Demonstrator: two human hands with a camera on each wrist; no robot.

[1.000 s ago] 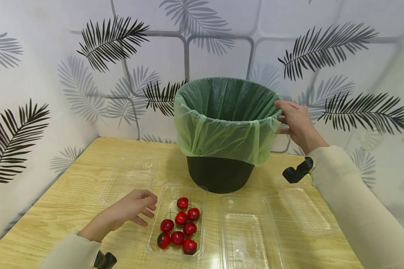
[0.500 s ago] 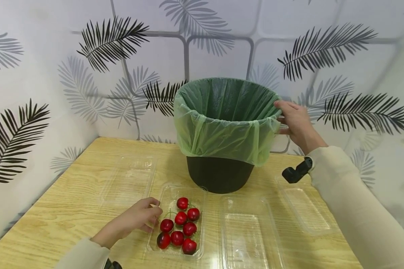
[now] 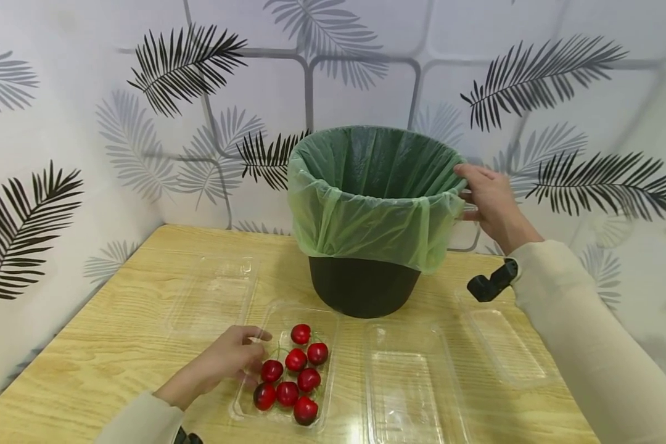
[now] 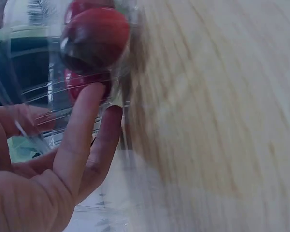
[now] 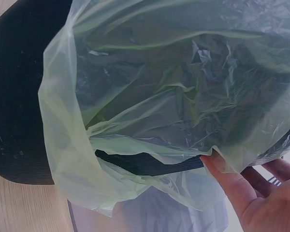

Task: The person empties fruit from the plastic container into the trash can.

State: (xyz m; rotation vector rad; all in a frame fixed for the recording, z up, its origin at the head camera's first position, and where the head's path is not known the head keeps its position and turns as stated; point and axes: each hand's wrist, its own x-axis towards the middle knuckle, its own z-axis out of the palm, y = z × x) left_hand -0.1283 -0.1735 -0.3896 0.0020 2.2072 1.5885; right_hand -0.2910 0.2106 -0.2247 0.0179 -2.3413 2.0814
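Note:
My left hand (image 3: pixel 230 357) grips the left side of a clear plastic tray (image 3: pixel 324 404), fingers below and thumb by the wall. Several red cherries (image 3: pixel 287 393) lie in that tray; in the left wrist view a dark-sided cherry (image 4: pixel 94 41) shows close above my fingers. At the back stands a black trash can (image 3: pixel 363 287) lined with a pale green bag (image 3: pixel 366 228). My right hand (image 3: pixel 494 200) holds the can's right rim through the bag. The right wrist view shows the thumb pressing the bag (image 5: pixel 135 96); its other fingers are partly hidden.
Further clear trays sit on the wooden table (image 3: pixel 116 333): one at the back left (image 3: pixel 213 296), one right of the cherries (image 3: pixel 405 394), and one at the far right (image 3: pixel 502 345) partly behind my right sleeve. A patterned wall (image 3: pixel 361 92) rises close behind the can.
My left hand has moved right and taken hold of the tray's side. The tray with the cherries has shifted slightly left and tilted. My right hand stays on the rim.

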